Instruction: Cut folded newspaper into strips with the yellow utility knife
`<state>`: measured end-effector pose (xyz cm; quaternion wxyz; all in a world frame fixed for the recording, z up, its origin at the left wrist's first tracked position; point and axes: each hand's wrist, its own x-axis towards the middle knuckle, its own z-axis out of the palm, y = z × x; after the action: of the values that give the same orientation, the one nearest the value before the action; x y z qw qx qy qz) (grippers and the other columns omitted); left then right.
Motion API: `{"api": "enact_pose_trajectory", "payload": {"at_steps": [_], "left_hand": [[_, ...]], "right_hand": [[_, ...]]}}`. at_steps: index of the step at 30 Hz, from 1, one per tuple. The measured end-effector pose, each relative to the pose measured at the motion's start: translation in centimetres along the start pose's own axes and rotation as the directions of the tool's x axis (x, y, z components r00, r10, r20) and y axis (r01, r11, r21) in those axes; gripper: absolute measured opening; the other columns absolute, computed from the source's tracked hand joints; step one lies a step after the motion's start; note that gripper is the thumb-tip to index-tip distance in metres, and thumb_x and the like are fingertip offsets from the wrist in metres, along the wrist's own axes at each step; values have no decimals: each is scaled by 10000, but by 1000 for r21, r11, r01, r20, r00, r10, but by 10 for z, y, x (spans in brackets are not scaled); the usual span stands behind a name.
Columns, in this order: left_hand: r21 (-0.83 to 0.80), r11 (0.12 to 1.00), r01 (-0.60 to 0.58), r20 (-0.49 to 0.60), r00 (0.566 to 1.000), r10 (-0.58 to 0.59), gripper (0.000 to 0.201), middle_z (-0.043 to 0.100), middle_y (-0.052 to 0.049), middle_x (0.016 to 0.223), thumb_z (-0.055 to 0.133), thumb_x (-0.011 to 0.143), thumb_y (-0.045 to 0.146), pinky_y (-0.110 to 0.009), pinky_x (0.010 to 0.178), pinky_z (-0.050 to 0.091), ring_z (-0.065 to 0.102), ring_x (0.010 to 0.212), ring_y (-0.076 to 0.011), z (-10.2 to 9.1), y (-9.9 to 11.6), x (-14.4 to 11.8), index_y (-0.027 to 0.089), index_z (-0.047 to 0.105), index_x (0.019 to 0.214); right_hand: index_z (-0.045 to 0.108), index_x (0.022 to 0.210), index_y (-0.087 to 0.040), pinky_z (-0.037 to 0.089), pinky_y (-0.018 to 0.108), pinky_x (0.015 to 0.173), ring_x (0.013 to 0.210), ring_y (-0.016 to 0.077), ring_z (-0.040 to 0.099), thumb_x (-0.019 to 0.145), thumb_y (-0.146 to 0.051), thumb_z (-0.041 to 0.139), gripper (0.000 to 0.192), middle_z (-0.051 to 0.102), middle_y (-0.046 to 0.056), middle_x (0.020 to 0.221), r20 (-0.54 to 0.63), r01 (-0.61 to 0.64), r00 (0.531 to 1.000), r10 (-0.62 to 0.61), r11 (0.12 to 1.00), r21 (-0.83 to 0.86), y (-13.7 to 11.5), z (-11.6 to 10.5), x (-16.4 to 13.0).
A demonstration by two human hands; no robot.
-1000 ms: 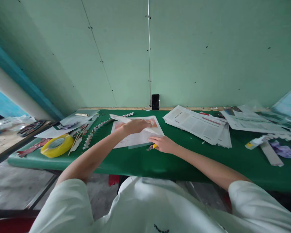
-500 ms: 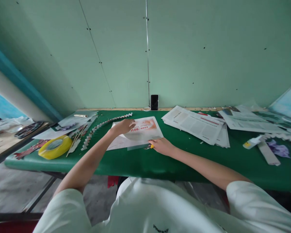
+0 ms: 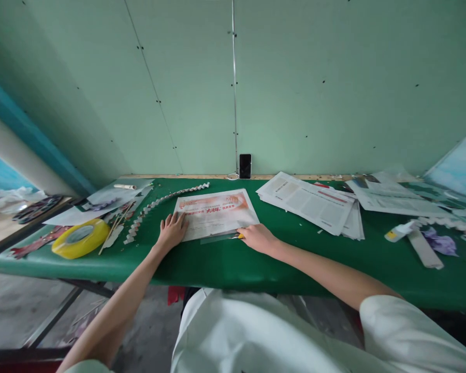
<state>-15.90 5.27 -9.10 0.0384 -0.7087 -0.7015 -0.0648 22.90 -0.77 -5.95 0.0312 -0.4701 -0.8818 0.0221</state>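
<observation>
A printed newspaper sheet (image 3: 217, 215) with red lettering and an orange picture lies flat in front of me. My left hand (image 3: 173, 229) rests on its left edge, fingers spread. My right hand (image 3: 258, 238) is closed at the sheet's lower right corner around a small yellow-handled tool (image 3: 241, 236). Most of that tool is hidden by the fingers, so its exact kind does not show. A clear plastic sheet (image 3: 213, 240) peeks out below the paper's near edge. Left of the paper curves a folded paper chain (image 3: 151, 206).
A yellow tape roll (image 3: 81, 238) and thin sticks (image 3: 116, 225) lie at left. Stacked newspapers (image 3: 306, 202) are at right, with a glue bottle (image 3: 399, 231) and a crumpled purple piece (image 3: 440, 242) beyond. A phone (image 3: 245, 166) leans against the back wall.
My left hand has come down from over the paper to its left edge. The paper, bent up before, now lies flatter with more print showing. My right hand stays at the corner.
</observation>
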Motion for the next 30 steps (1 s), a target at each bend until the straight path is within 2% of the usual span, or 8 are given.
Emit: {"api": "enact_pose_trajectory", "payload": {"at_steps": [5, 13, 17, 20, 22, 25, 30], "left_hand": [[47, 998, -42, -1, 999, 42, 629, 385, -160, 1797, 315, 1148, 467, -631, 1317, 301, 334, 1655, -416, -4, -2, -2, 235, 438, 1720], [9, 1000, -21, -55, 998, 22, 569, 486, -135, 1733, 388, 1126, 480, -596, 1304, 341, 389, 1617, -395, -5, -2, 1, 294, 545, 1640], [-8, 999, -45, -49, 998, 44, 492, 603, -150, 1573, 439, 1102, 487, -611, 1237, 411, 515, 1479, -417, -15, -6, 11, 313, 663, 1504], [5, 994, -110, -70, 991, 110, 455, 650, -191, 1382, 428, 1106, 475, -603, 1171, 461, 577, 1359, -417, -19, -11, 22, 241, 707, 1379], [-5, 990, -142, -90, 986, 141, 427, 643, -210, 1331, 437, 1100, 449, -592, 1127, 492, 596, 1311, -412, -17, -14, 29, 199, 699, 1325], [-65, 979, -193, -121, 975, 184, 409, 636, -238, 1364, 437, 1082, 405, -585, 1132, 501, 603, 1320, -407, -7, -17, 37, 152, 664, 1308], [-134, 936, -326, -166, 938, 303, 522, 543, -240, 1633, 374, 1091, 376, -562, 1292, 399, 481, 1565, -371, 11, -25, 44, 115, 575, 1496]], "right_hand": [[776, 1306, -209, 612, 348, 831, 985, 314, 834, 1092, -330, 639, 281, 858, 127, 1079, -10, -28, 1000, 28, 999, -17, -2, 0, -4], [710, 1369, -190, 608, 350, 860, 1064, 298, 808, 1088, -320, 645, 316, 805, 164, 1298, -69, -64, 996, 62, 998, -27, 1, -1, -17], [725, 1344, -190, 597, 351, 863, 1070, 293, 798, 1092, -316, 631, 297, 802, 152, 1287, -61, -38, 998, 35, 999, -36, 3, -5, -11], [748, 1285, -154, 585, 352, 855, 1071, 299, 779, 1102, -299, 612, 271, 805, 167, 1220, -82, 7, 997, -14, 997, -82, -1, -7, -5], [771, 1202, -134, 573, 359, 866, 1102, 311, 752, 1135, -287, 556, 273, 804, 178, 1138, -117, 53, 991, -68, 991, -126, -6, -7, -1], [785, 1118, -108, 560, 398, 939, 1159, 329, 705, 1164, -234, 461, 350, 790, 187, 1082, -171, 114, 974, -151, 971, -209, -14, -6, 6], [751, 1190, -99, 555, 428, 999, 1154, 319, 683, 1146, -196, 489, 283, 767, 179, 1199, -198, 176, 954, -224, 956, -235, -28, 1, 18]]}}
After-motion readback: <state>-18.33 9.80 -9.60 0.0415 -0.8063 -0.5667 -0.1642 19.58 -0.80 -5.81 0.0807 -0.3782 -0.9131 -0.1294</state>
